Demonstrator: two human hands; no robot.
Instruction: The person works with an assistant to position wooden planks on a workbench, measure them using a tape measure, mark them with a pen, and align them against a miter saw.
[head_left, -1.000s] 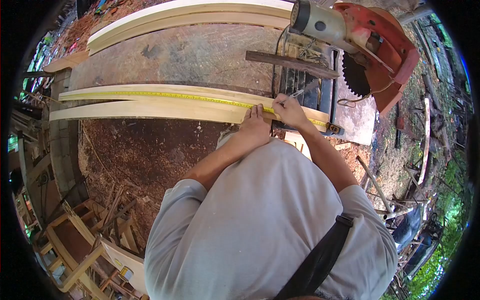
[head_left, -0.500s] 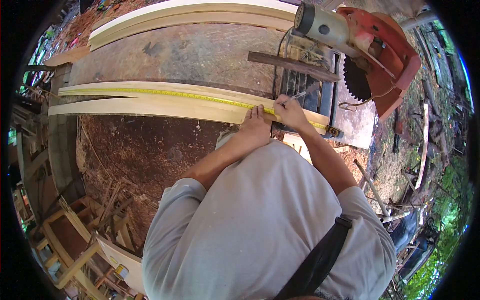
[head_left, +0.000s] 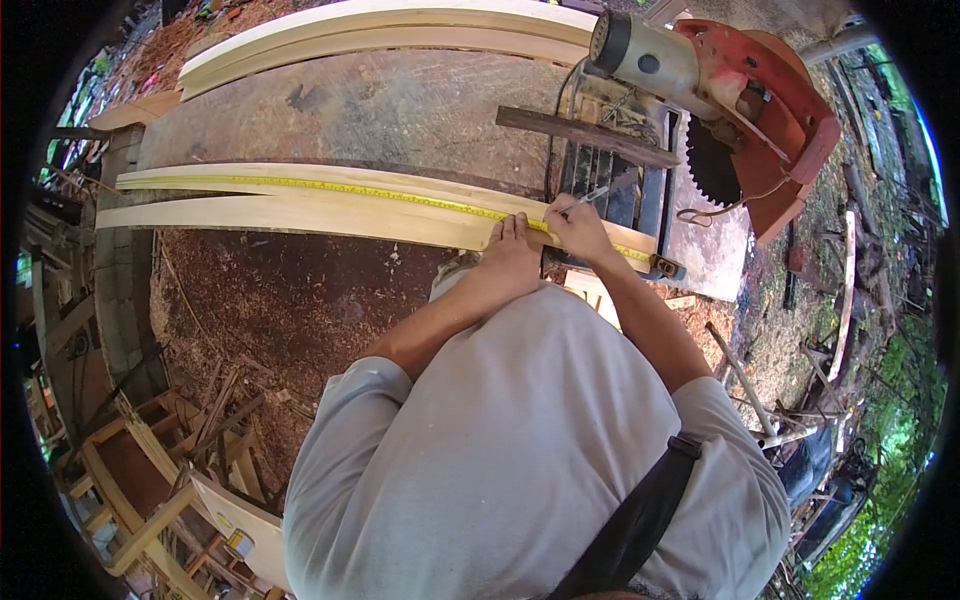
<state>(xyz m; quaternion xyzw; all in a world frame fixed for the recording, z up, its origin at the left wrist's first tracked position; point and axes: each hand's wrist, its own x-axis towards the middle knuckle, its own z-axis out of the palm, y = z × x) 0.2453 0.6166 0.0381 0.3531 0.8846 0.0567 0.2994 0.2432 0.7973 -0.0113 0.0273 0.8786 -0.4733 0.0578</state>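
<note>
Weathered bench top (head_left: 350, 120) ran left to right, with sawdust-strewn ground (head_left: 270, 310) on the near side. Two pale boards (head_left: 330, 213) lay along its near edge, splayed apart at the left end. Yellow tape measure (head_left: 370, 192) stretched along the farther board, passing just beyond the left fingers and under the right hand; its case (head_left: 667, 267) sat at the right end. Left hand (head_left: 510, 258): fingers together, resting on the boards; couldn't tell if it gripped the edge, thumb hidden. Right hand (head_left: 580, 232): closed around a pen (head_left: 594, 194), over the tape just right of the left hand. Pen tip unclear. Obstacles: dark wood strip (head_left: 590, 137) beyond the right hand, lying over the slatted metal base; red saw (head_left: 765, 100) far right, toothed blade (head_left: 710, 165) exposed. More pale boards (head_left: 390, 35) stacked along the far edge.
</note>
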